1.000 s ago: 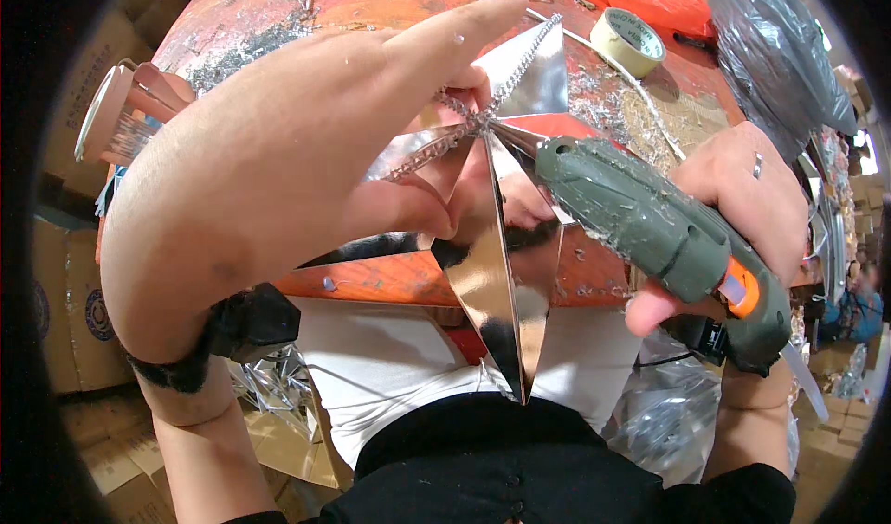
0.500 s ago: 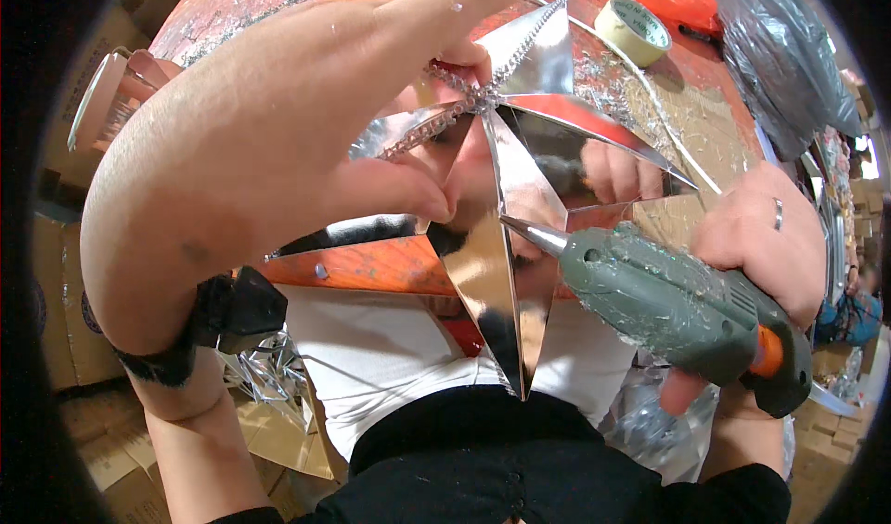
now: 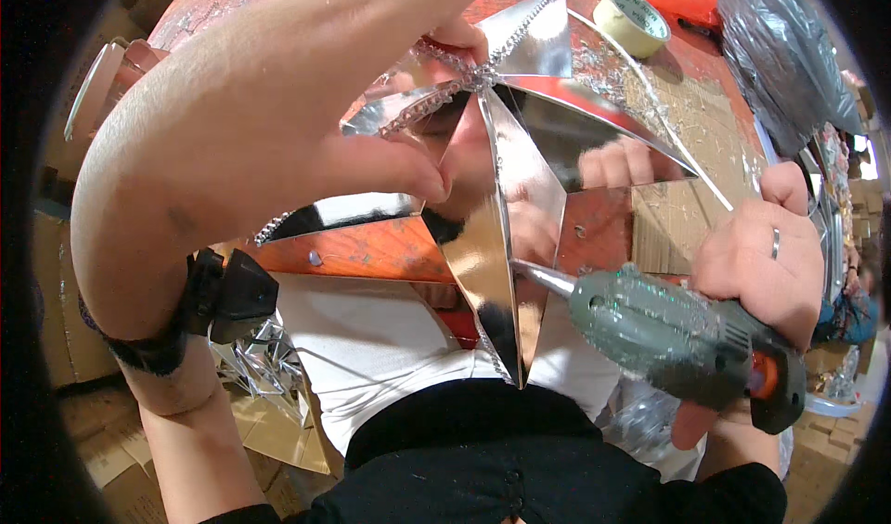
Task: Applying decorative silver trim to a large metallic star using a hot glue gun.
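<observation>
- Head view: mirrored silver star (image 3: 481,218) between both hands, over the near edge of the tabletop (image 3: 371,257), with lowest point hanging above the lap.
- Left hand (image 3: 264,129) pinching the star at its left side, thumb on the front face, some fingers hidden behind; best to hold firmly enough to stop twisting without denting the foil-like sheet.
- Right hand (image 3: 761,259) wrapped around the green glue gun (image 3: 650,329); cannot tell whether squeezing the trigger.
- Metal nozzle (image 3: 549,278) at the centre ridge of the lowest point, touching or just short of it, hard to tell.
- Follow the fold at an even pace, probably with light, steady pressure for a thin line.
- Avoid pressing hot metal into the mirrored face, likely to mark easily.
- Steer the nozzle clear of left fingertips and of the beaded silver trim (image 3: 524,30) along the upper ridge.
</observation>
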`<action>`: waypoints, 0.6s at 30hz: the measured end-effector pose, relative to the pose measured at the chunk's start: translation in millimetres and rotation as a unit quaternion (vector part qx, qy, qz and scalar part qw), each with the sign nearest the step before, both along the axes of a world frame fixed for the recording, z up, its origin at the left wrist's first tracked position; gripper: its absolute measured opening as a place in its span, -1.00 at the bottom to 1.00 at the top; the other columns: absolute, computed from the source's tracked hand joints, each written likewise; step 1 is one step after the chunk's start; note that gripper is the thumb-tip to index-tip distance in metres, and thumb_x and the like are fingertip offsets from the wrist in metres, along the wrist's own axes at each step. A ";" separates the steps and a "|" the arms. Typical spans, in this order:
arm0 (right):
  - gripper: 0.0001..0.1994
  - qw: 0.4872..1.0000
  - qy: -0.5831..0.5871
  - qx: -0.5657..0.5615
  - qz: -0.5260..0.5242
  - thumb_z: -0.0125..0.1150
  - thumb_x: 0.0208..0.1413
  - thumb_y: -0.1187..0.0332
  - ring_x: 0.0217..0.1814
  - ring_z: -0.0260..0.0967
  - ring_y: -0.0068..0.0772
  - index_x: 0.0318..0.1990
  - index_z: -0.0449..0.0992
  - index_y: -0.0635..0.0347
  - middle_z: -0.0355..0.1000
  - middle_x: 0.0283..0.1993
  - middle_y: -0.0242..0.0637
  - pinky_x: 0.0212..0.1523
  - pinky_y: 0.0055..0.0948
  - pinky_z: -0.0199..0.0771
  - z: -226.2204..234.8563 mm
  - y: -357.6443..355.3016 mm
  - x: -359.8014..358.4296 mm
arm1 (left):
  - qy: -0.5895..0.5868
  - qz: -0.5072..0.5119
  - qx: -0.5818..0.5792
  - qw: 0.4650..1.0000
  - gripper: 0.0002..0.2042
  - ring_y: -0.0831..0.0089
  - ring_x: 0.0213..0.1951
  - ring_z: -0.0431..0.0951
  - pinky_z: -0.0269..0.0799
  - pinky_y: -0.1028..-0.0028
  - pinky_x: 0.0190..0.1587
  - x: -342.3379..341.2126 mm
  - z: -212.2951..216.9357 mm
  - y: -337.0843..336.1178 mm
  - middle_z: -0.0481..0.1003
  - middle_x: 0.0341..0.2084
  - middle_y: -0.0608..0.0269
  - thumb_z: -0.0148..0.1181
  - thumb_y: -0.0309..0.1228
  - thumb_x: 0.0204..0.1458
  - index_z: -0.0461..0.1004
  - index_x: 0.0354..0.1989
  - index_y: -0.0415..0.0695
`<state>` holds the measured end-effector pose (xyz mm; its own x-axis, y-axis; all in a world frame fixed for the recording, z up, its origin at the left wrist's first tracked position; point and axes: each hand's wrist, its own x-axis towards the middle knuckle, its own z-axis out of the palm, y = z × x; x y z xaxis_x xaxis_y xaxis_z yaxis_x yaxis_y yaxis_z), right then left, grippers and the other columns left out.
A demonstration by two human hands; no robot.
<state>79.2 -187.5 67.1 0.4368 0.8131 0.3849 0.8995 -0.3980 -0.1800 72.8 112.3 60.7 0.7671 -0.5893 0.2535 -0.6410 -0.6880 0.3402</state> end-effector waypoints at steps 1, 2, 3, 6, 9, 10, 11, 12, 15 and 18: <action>-0.80 1.000 0.001 0.000 0.001 0.23 -0.38 0.23 -0.62 0.25 -0.47 -0.65 0.31 0.02 0.29 -0.68 -0.48 -0.37 -0.37 0.10 -1.0 2.3 -4.6 | 0.001 0.001 0.000 1.000 -0.14 0.05 0.01 0.44 0.33 0.23 0.04 6.5 0.2 1.6 0.48 -0.09 -0.02 0.37 -0.41 -0.29 0.10 0.31 -0.12; -0.80 1.000 0.013 0.025 -0.012 0.21 -0.41 0.25 -0.65 0.20 -0.46 -0.66 0.30 0.03 0.27 -0.69 -0.48 -0.36 -0.36 0.08 -2.6 4.6 -9.6 | 0.002 0.001 0.000 1.000 -0.13 0.05 0.01 0.44 0.33 0.23 0.04 6.2 0.8 -2.1 0.47 -0.08 -0.02 0.38 -0.41 -0.29 0.10 0.31 -0.12; -0.80 0.998 0.024 0.049 -0.026 0.20 -0.43 0.26 -0.68 0.15 -0.46 -0.66 0.29 0.04 0.25 -0.70 -0.49 -0.36 -0.35 0.07 -3.3 4.9 -12.9 | 0.003 0.000 -0.001 1.000 -0.13 0.06 0.01 0.44 0.33 0.23 0.04 3.6 0.8 -3.1 0.47 -0.08 -0.02 0.38 -0.42 -0.29 0.10 0.31 -0.12; -0.70 0.996 0.015 -0.085 0.005 0.29 -0.35 0.12 -0.71 0.09 -0.48 -0.66 0.30 0.04 0.21 -0.72 -0.53 -0.31 -0.32 0.01 11.7 -11.0 -12.9 | 0.006 -0.002 -0.002 1.000 -0.12 0.06 0.01 0.44 0.33 0.23 0.05 9.6 1.3 -9.4 0.47 -0.08 -0.02 0.38 -0.42 -0.30 0.10 0.31 -0.12; -0.83 0.993 0.056 -0.106 0.021 0.11 -0.45 0.10 -0.73 0.15 -0.58 -0.67 0.34 -0.11 0.29 -0.68 -0.69 -0.39 -0.42 0.02 23.3 -9.4 -15.1 | 0.010 0.000 0.000 1.000 -0.11 0.06 0.02 0.44 0.32 0.23 0.05 5.6 2.6 -1.5 0.47 -0.07 -0.01 0.39 -0.43 -0.31 0.09 0.31 -0.12; -0.83 0.992 0.057 -0.106 0.022 0.11 -0.45 0.10 -0.73 0.15 -0.58 -0.67 0.34 -0.11 0.29 -0.68 -0.69 -0.39 -0.42 0.02 21.2 -10.0 -16.7 | 0.011 0.000 0.000 1.000 -0.11 0.07 0.02 0.44 0.32 0.23 0.05 5.2 0.6 -1.1 0.47 -0.07 -0.01 0.39 -0.43 -0.32 0.09 0.31 -0.12; -0.60 0.994 0.053 -0.089 0.039 0.14 -0.39 -0.17 -0.73 0.15 -0.54 -0.66 0.33 -0.05 0.27 -0.71 -0.64 -0.34 -0.37 -0.03 16.9 -11.3 -18.4 | 0.012 0.002 0.001 1.000 -0.11 0.07 0.02 0.44 0.32 0.23 0.05 7.0 0.3 -4.0 0.47 -0.07 -0.01 0.39 -0.43 -0.32 0.09 0.31 -0.12; -0.36 0.995 0.049 -0.072 0.055 0.18 -0.34 -0.45 -0.72 0.15 -0.50 -0.65 0.32 0.01 0.24 -0.73 -0.58 -0.28 -0.33 -0.08 13.8 -13.3 -19.6 | 0.012 0.000 0.001 1.000 -0.11 0.07 0.02 0.44 0.32 0.23 0.05 8.1 -0.5 2.0 0.47 -0.07 -0.01 0.39 -0.43 -0.32 0.09 0.31 -0.12; -0.36 0.991 0.046 -0.076 0.097 0.17 -0.33 -0.45 -0.68 0.25 -0.53 -0.65 0.32 0.01 0.30 -0.70 -0.57 -0.27 -0.33 -0.07 10.9 -21.4 -12.8 | 0.012 -0.005 0.001 1.000 -0.10 0.07 0.03 0.44 0.32 0.23 0.06 6.5 -1.3 4.7 0.47 -0.06 -0.01 0.40 -0.44 -0.33 0.09 0.32 -0.12; -0.36 0.996 0.020 -0.039 0.075 0.19 -0.35 -0.45 -0.64 0.30 -0.58 -0.65 0.32 0.01 0.33 -0.68 -0.57 -0.26 -0.33 -0.06 6.2 -19.6 -15.6 | 0.012 -0.010 0.003 1.000 -0.09 0.08 0.03 0.44 0.32 0.24 0.06 10.8 0.3 -1.3 0.47 -0.06 -0.01 0.40 -0.45 -0.34 0.09 0.32 -0.12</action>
